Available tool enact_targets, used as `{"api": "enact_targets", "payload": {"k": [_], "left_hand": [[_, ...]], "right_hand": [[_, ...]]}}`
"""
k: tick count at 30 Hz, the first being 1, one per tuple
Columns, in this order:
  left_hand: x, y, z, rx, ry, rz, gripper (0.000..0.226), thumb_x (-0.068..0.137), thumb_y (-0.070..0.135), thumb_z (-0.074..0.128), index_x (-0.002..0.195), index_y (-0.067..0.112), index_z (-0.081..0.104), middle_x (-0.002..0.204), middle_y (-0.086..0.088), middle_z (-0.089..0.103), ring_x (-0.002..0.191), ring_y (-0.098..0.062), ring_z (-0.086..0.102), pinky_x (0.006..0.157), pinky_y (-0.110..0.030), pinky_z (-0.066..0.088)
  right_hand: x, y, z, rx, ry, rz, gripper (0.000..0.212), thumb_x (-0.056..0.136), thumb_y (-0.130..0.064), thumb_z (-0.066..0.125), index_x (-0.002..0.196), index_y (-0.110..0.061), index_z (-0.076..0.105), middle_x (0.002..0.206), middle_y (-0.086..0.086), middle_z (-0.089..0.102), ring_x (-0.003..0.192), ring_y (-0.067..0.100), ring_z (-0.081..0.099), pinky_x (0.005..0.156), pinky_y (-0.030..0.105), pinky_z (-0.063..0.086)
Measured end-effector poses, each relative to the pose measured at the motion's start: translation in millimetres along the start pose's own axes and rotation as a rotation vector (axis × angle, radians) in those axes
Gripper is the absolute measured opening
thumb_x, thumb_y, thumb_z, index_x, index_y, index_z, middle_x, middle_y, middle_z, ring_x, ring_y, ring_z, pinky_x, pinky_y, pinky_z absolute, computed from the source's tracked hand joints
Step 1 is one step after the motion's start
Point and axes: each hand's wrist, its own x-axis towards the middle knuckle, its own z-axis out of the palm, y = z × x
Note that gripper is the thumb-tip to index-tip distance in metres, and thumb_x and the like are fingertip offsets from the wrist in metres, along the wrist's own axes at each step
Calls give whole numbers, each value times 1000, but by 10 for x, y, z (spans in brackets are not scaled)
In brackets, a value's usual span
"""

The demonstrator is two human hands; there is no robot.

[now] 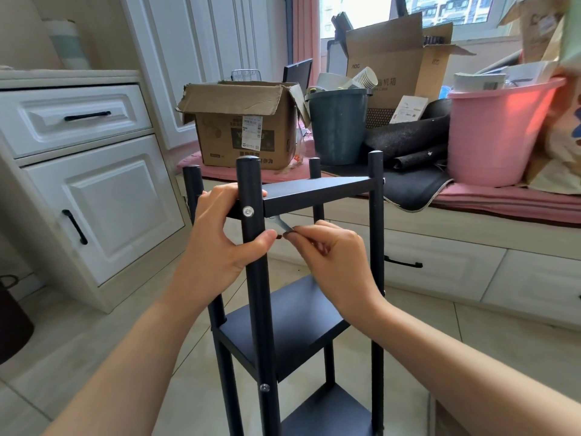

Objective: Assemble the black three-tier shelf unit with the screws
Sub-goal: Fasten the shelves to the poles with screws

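Observation:
The black three-tier shelf unit [317, 191] stands upright on the tiled floor in front of me, with several round posts and three flat shelves. A silver screw [248, 211] sits in the front left post [256, 278] at the top shelf's corner, and another screw [264, 387] shows lower on the same post. My left hand [220, 237] grips the top shelf's left end and that post, thumb pressed on the post. Just under the top shelf, my right hand [330, 250] pinches a small flat metal wrench [279, 224].
White cabinets [94, 184] stand at the left. Behind the unit a pink-cushioned window seat [503, 199] carries a cardboard box [245, 127], a dark green bucket [338, 127], a pink bucket [496, 133] and black mats [408, 146]. Drawers run under the seat.

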Motion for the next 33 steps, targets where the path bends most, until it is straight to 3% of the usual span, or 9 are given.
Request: {"api": "enact_targets", "payload": {"k": [4,8,13,18,25,33], "left_hand": [[-2,37,17,-16,-9,-1,41,75,32,71,113,31,55,103,21,49,106,0,44,85,1,30],[-6,33,34,6,-8,14,44,81,16,81,114,30,55,103,22,48,107,1,44,85,2,30],[10,59,62,5,2,25,42,76,32,72,114,30,55,103,23,49,103,8,42,84,3,29],[7,31,64,21,17,30,42,82,20,80,114,30,55,102,21,50,102,6,43,85,2,30],[8,25,49,19,15,26,40,81,13,80,113,25,57,104,15,52,102,8,43,85,1,31],[-4,-26,-11,-4,17,-16,40,81,23,79,114,27,57,102,18,51,101,1,46,84,-1,33]], "right_hand": [[10,-44,-48,-74,28,-29,12,90,-17,71,95,-11,80,67,-20,54,63,3,49,64,12,35],[51,-86,-63,-125,47,-63,11,90,-18,71,95,-13,80,67,-29,49,65,-2,49,66,10,34],[56,-102,-41,-152,23,-64,13,91,-20,70,96,-14,80,68,-25,51,69,5,50,68,16,38],[53,-95,-10,-153,22,-48,15,91,-22,69,98,-15,80,68,-18,56,71,6,49,69,17,39],[46,-75,88,-141,5,-6,17,92,-24,67,105,-21,78,87,-11,73,86,10,45,76,21,40],[38,-49,296,-91,14,11,18,91,-21,69,106,-23,77,93,-12,74,93,9,49,76,18,43]]}}
